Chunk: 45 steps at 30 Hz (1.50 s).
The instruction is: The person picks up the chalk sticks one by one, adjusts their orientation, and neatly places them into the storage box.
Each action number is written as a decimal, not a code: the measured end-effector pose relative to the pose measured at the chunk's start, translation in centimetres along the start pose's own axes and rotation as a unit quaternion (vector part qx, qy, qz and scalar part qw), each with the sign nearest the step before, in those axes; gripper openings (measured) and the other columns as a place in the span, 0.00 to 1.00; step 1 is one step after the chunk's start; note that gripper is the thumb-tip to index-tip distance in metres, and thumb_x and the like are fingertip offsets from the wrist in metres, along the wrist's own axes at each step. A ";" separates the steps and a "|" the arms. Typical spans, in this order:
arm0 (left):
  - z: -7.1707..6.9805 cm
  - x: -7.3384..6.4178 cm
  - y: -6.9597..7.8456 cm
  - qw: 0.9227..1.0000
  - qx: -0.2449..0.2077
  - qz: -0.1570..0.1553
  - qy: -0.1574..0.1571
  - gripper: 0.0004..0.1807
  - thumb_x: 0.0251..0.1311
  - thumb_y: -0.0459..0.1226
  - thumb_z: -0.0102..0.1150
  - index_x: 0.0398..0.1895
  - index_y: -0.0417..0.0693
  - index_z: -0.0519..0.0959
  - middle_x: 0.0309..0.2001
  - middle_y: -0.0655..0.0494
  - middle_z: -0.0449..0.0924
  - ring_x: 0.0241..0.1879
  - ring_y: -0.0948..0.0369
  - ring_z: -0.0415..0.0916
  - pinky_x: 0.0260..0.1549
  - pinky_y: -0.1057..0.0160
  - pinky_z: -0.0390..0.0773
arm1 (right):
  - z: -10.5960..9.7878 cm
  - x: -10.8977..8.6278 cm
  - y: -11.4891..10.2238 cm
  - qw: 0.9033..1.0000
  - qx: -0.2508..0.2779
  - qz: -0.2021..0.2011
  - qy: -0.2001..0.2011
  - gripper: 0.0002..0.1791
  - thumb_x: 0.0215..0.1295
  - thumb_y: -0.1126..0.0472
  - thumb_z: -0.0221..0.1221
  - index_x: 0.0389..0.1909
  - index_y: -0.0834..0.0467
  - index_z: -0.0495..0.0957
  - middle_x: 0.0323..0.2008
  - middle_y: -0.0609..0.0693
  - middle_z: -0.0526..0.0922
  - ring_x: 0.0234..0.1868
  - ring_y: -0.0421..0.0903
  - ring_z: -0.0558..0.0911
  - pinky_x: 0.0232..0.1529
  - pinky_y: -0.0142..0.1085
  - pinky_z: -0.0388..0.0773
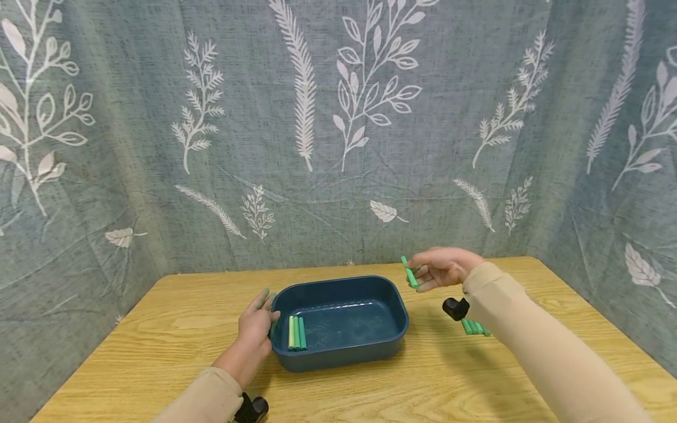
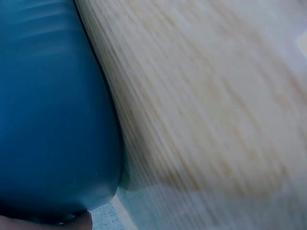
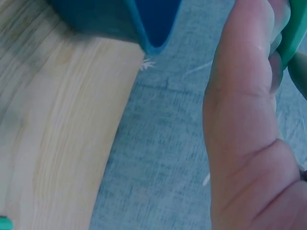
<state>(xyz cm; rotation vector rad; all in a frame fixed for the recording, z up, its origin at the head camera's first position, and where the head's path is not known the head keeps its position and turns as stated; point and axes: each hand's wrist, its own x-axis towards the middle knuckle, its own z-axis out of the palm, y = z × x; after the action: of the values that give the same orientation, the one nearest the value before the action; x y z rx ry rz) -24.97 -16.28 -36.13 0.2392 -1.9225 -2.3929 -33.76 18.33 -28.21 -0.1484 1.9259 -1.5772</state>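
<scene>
A dark blue tub (image 1: 344, 348) sits on the table. My left hand (image 1: 255, 329) holds its left end, thumb over the rim and fingers along the outside. Three chalk sticks (image 1: 297, 333), from pale yellow-green to darker green, lie side by side inside at the left end. Beyond the tub's right end, my right hand (image 1: 441, 269) is raised above the table, pinching a green chalk stick (image 1: 411, 275) between thumb and fingers. That chalk (image 3: 293, 33) shows at the right wrist view's upper right edge. Several more green chalk sticks (image 1: 474, 327) lie on the table, partly hidden by my right sleeve.
The wooden table (image 1: 185, 329) runs back to a grey-green curtain (image 1: 338, 176) with white leaf prints, which also encloses both sides. A black wrist camera (image 1: 456, 308) sits below my right wrist, another (image 1: 252, 408) by my left sleeve.
</scene>
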 end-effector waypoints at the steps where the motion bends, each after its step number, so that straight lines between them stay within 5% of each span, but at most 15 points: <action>1: 0.0 0.0 0.0 1.000 0.001 0.001 0.001 0.39 0.64 0.16 0.31 0.77 0.39 0.35 0.76 0.35 0.34 0.74 0.39 0.29 0.69 0.47 0.51 | 0.2 0.1 -0.2 1.000 -0.001 -0.001 0.000 0.08 0.72 0.63 0.47 0.43 0.65 0.70 0.33 0.53 0.79 0.34 0.43 0.81 0.44 0.37 0.82; 10: -0.2 0.1 0.1 1.000 0.003 0.003 0.004 0.39 0.65 0.16 0.31 0.77 0.39 0.35 0.76 0.35 0.35 0.74 0.39 0.29 0.71 0.47 0.47 | 2.5 2.1 -1.1 1.000 0.004 0.020 0.016 0.10 0.72 0.63 0.49 0.47 0.65 0.69 0.38 0.56 0.74 0.35 0.45 0.80 0.56 0.45 0.77; 16: -0.3 0.2 0.2 1.000 0.001 0.003 0.006 0.39 0.65 0.16 0.31 0.77 0.39 0.36 0.76 0.35 0.35 0.74 0.40 0.29 0.68 0.49 0.51 | 3.9 3.3 -1.5 0.999 0.000 0.039 0.009 0.14 0.72 0.63 0.49 0.51 0.69 0.68 0.41 0.59 0.75 0.34 0.46 0.80 0.42 0.37 0.83; 22: -0.3 0.1 0.4 1.000 0.005 0.002 0.011 0.39 0.64 0.16 0.31 0.77 0.39 0.36 0.76 0.36 0.36 0.74 0.40 0.30 0.62 0.51 0.53 | 5.3 4.2 -2.2 0.998 -0.040 0.047 0.003 0.22 0.71 0.62 0.49 0.60 0.72 0.65 0.41 0.58 0.75 0.33 0.44 0.80 0.40 0.35 0.83; 27: -0.3 0.0 0.4 1.000 0.006 0.004 0.010 0.39 0.63 0.16 0.31 0.77 0.39 0.36 0.76 0.35 0.36 0.74 0.40 0.30 0.61 0.51 0.53 | 6.4 5.1 -2.9 0.997 -0.056 0.051 0.002 0.18 0.71 0.62 0.50 0.55 0.71 0.70 0.40 0.58 0.77 0.32 0.45 0.80 0.40 0.35 0.82; 35: -0.3 0.0 0.1 1.000 0.010 0.008 0.009 0.39 0.63 0.16 0.31 0.77 0.38 0.37 0.75 0.35 0.37 0.74 0.40 0.31 0.59 0.53 0.55 | 8.5 6.6 -3.0 0.995 -0.072 0.069 0.000 0.30 0.69 0.63 0.54 0.68 0.72 0.60 0.63 0.71 0.67 0.56 0.61 0.76 0.54 0.44 0.79; 40: -0.1 0.0 0.0 1.000 0.009 0.007 0.008 0.39 0.63 0.16 0.32 0.77 0.38 0.37 0.75 0.34 0.37 0.74 0.40 0.32 0.53 0.56 0.58 | 9.8 7.9 -2.4 0.993 -0.087 0.080 -0.019 0.28 0.68 0.64 0.54 0.65 0.74 0.63 0.62 0.72 0.67 0.59 0.63 0.74 0.54 0.45 0.78; 45: 0.2 0.0 -0.1 1.000 0.004 0.008 0.008 0.39 0.63 0.15 0.32 0.77 0.37 0.37 0.75 0.34 0.37 0.74 0.39 0.31 0.64 0.51 0.54 | 10.6 8.7 -2.0 0.991 -0.088 0.091 -0.031 0.29 0.69 0.64 0.53 0.66 0.74 0.61 0.63 0.72 0.66 0.61 0.63 0.73 0.55 0.45 0.78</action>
<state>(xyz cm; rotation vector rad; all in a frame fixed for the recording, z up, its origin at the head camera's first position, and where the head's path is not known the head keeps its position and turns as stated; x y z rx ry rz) -24.95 -16.08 -36.18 0.2410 -1.9201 -2.3676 -35.61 4.83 -30.69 -0.0907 1.9690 -1.2709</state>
